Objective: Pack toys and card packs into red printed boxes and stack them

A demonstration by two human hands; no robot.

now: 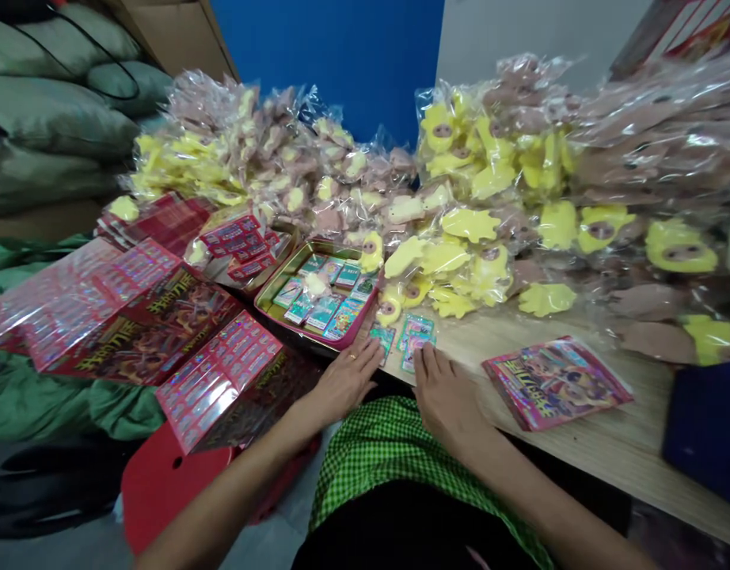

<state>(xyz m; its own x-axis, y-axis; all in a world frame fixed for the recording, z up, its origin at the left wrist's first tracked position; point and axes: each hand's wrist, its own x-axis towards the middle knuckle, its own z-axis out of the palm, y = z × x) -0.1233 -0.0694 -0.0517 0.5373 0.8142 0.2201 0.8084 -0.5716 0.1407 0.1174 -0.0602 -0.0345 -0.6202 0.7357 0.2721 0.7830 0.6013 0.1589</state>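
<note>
My left hand (348, 372) lies at the table's front edge, fingers stretched out, with the fingertips at a small green trading card (382, 336). To its right my right hand (451, 394) rests with its fingers extended over the near end of a few overlapping green cards (417, 326), partly covering them. Neither hand grips anything that I can see. Just behind my left hand stands an open tin (268, 307) with a gold inside and pink side. Several small stacks of cards (321, 312) lie in it in rows.
Plastic-wrapped yellow and pinkish-brown figures (460, 257) are heaped along the back. A flat pink printed packet (556, 381) lies at right, near a dark blue object (706, 431). At left are shiny red printed boxes (219, 372), an open carton of red packs (240, 247) and a red stool (169, 483).
</note>
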